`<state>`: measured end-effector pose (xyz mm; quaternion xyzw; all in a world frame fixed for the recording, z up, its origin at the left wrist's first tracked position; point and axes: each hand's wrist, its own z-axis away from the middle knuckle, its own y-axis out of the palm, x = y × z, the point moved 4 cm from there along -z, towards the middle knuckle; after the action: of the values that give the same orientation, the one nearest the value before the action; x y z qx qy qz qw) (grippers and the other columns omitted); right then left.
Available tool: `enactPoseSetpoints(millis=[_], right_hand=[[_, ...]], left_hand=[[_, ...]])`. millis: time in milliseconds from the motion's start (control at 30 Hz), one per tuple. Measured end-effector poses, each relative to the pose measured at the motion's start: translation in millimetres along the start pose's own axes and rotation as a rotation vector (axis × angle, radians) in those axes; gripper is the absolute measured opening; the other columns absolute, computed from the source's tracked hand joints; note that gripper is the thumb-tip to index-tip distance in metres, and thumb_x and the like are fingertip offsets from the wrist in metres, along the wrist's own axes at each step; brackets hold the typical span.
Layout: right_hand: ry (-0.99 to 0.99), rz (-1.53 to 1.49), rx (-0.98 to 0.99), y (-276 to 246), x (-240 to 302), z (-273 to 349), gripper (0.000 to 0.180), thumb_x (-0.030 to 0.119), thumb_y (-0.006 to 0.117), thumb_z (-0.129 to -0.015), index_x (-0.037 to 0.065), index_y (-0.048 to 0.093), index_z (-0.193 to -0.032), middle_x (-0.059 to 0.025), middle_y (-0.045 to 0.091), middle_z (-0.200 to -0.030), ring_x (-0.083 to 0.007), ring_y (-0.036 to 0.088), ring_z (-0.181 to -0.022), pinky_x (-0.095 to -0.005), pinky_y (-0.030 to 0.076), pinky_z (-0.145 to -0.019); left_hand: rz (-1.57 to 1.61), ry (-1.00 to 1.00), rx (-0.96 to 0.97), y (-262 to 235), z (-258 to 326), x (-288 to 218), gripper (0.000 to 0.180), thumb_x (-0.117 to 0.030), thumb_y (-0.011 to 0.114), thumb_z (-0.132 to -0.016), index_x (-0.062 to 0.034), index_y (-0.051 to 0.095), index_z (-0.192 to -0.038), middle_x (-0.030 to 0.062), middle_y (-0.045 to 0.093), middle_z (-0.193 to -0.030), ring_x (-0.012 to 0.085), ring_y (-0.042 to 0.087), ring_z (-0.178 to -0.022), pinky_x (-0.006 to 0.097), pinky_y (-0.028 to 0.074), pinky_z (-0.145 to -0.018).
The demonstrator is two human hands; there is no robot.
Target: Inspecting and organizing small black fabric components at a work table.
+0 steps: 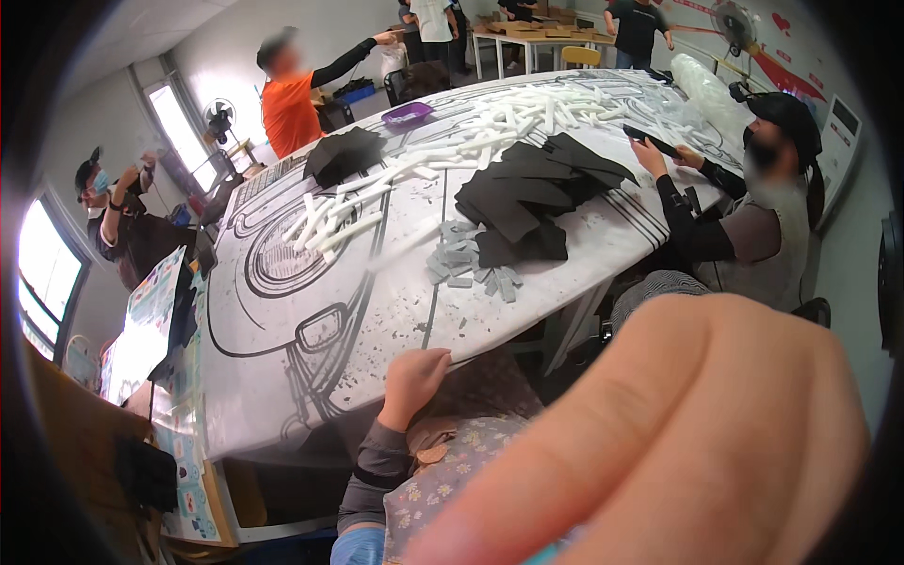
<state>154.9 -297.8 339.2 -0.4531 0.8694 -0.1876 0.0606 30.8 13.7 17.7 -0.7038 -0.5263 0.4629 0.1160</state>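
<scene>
My left hand (412, 384) rests at the near edge of the table (273, 377), its fingers curled closed; whatever lies inside them, if anything, is hidden. Very large and blurred, my right hand (697, 424) fills the lower right, raised close to the camera. Its visible fingers are stretched out toward the lower left, and nothing shows in them. Beyond my left hand lie small grey foam blocks (457, 256) in a loose heap. Just behind these is a pile of black flat sheets (527, 193).
White foam sticks (490, 132) spread across the table, with a purple tray (408, 115) and more black sheets (344, 155) near them. To the right, a seated person (767, 179) holds a dark object. Another person in orange (290, 104) points across the far side.
</scene>
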Motion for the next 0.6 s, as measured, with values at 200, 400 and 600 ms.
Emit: enactPoseSetpoints(millis=[200, 400, 600], right_hand=[[-0.049, -0.072, -0.032, 57.2, -21.3, -38.8, 0.035, -0.001, 0.058, -0.093, 0.014, 0.065, -0.124, -0.0017, 0.061, -0.127, -0.0157, 0.053, -0.118, -0.0287, 0.047, -0.103], [-0.098, -0.071, -0.089, 65.2, 21.0, -26.2, 0.044, -0.005, 0.051, -0.095, 0.014, 0.061, -0.133, -0.0021, 0.056, -0.139, -0.0132, 0.050, -0.129, -0.0295, 0.042, -0.112], [-0.170, -0.101, -0.152, 50.3, 75.7, 6.6, 0.053, -0.010, 0.044, -0.097, 0.015, 0.058, -0.141, -0.0026, 0.052, -0.150, -0.0108, 0.046, -0.140, -0.0303, 0.036, -0.121]], left_hand=[[0.013, -0.081, -0.021, -4.4, 4.4, 4.5, 0.011, -0.017, 0.072, -0.088, -0.0074, 0.076, -0.091, 0.0147, 0.069, -0.078, 0.0357, 0.066, -0.074, 0.045, 0.050, -0.065], [-0.003, -0.032, -0.042, -3.7, 4.3, 1.4, 0.009, -0.015, 0.074, -0.086, -0.0075, 0.076, -0.091, 0.0138, 0.069, -0.077, 0.0350, 0.065, -0.072, 0.044, 0.050, -0.065], [0.000, 0.024, -0.065, 1.7, 0.6, 1.0, 0.007, -0.010, 0.078, -0.085, -0.0065, 0.076, -0.091, 0.0108, 0.068, -0.072, 0.0264, 0.066, -0.065, 0.036, 0.049, -0.060]])
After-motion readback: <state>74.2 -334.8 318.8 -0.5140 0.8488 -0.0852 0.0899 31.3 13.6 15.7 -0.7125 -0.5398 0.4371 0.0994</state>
